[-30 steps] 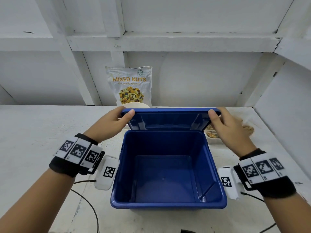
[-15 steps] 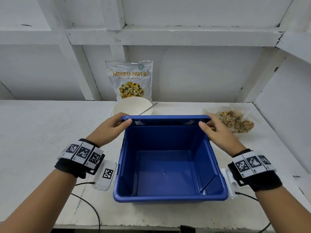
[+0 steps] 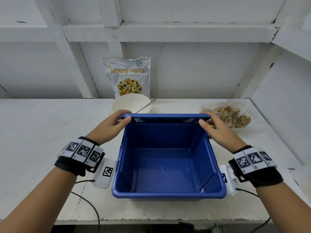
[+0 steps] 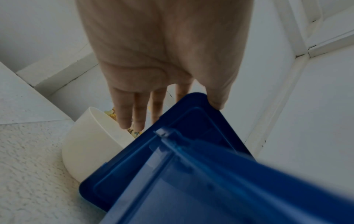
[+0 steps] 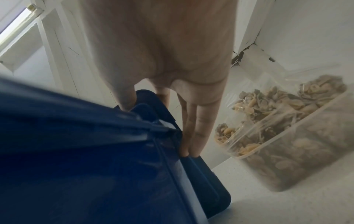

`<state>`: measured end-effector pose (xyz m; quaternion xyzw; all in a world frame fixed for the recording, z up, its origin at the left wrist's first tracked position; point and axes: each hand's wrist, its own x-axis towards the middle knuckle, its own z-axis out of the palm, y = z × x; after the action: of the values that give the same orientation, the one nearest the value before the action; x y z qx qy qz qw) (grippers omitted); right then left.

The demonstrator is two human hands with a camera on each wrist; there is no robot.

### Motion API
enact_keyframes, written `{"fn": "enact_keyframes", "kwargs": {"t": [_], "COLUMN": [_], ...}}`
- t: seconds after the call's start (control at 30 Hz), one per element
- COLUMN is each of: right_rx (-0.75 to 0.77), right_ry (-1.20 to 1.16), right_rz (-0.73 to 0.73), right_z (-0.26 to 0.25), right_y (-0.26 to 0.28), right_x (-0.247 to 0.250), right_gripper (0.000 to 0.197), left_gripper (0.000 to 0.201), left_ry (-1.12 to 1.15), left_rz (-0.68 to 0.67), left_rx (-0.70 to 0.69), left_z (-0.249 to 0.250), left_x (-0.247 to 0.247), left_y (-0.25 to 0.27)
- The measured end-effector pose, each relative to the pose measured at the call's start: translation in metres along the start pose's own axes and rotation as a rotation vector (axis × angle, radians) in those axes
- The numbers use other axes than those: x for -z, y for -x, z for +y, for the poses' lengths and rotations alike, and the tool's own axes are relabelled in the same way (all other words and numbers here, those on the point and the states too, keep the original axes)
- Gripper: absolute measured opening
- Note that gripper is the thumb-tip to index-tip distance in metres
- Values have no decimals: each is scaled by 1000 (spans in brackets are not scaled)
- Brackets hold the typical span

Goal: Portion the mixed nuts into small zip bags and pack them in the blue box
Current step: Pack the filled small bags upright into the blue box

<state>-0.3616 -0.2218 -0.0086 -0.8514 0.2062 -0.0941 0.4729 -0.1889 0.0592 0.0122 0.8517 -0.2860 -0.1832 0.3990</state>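
So I've got the blue box [image 3: 168,162] sitting open in the middle of the white table [image 3: 42,132], nothing inside it as far as I can see, with its hinged lid [image 3: 165,116] folded back past the far rim. My left hand [image 3: 107,127] pinches the lid's left corner, thumb on the near face and the other fingers [image 4: 130,112] reaching straight over behind it. My right hand [image 3: 218,130] does the same on the right corner, thumb in front, fingers [image 5: 199,121] pressed together and running down the back of the lid. Just behind the lid on the left there's a white bowl [image 3: 130,105] with a metal utensil handle [image 3: 146,105] sticking out over its rim, and the left wrist view shows some nuts in it. The mixed nuts bag [image 3: 127,76] stands upright against the back wall, right behind the bowl. Off to the right of the box, a clear plastic container [image 5: 298,151] holds clear bags of nuts [image 3: 233,115], close beside my right hand.
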Motion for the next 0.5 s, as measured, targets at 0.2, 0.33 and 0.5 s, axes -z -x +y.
{"fn": "enact_keyframes", "kwargs": {"t": [0.2,0.33,0.5], "right_rx": [-30,-4,-148], "right_ry": [18,130,233], "right_rz": [-26,132,474], "right_z": [5,14,38], "right_y": [10,9,-28], "right_x": [25,48,67], "right_gripper": [52,46,40], "left_gripper": [42,35,47], "left_ry": [2,-23,-25], "left_rz": [94,59,8], "left_rx": [35,62,45], "left_z": [-13,-32,-38], "left_x": [3,-4,-19], "left_y": [19,32,40]}}
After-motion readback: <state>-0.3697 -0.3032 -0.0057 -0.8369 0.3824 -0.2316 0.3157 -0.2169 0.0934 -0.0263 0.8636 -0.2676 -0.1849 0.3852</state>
